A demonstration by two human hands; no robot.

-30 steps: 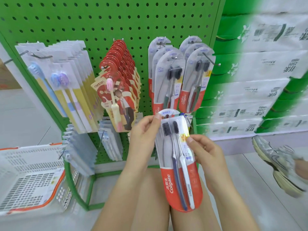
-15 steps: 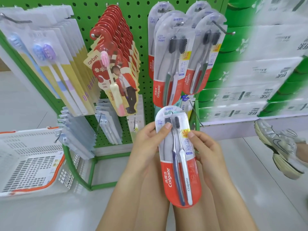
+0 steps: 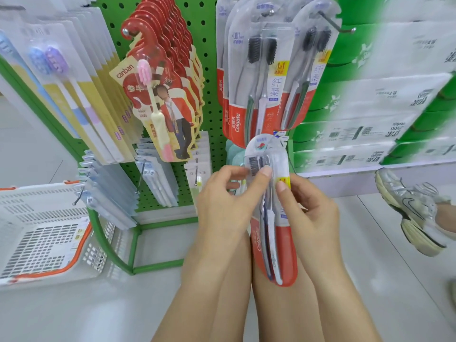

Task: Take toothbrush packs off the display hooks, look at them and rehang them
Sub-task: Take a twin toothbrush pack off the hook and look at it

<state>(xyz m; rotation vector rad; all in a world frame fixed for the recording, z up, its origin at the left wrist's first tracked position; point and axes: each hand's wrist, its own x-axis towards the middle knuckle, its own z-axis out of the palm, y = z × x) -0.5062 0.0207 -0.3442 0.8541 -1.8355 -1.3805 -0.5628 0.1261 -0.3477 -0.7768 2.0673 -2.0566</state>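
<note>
pack: I see the toothbrush pack [image 3: 271, 213] off the hooks, held upright-ish, edge turned toward me, low in front of the green pegboard [image 3: 209, 77], just below the hanging Colgate packs [image 3: 249, 77]
left hand: my left hand [image 3: 222, 203] pinches the upper left edge of the pack, thumb on the front near the bristles, fingers curled behind
right hand: my right hand [image 3: 311, 213] grips the right edge mid-height, thumb on the front, rest wrapped behind
handling: I judge it light, stiff card back with a slick clear blister; bends if squeezed mid-span, could slip
where to hold: edges of the card near the top, leave the hang hole free
target hook: bare hook [image 3: 343, 27] upper right, I guess that one
step: looking it over, rehang not yet done
</note>
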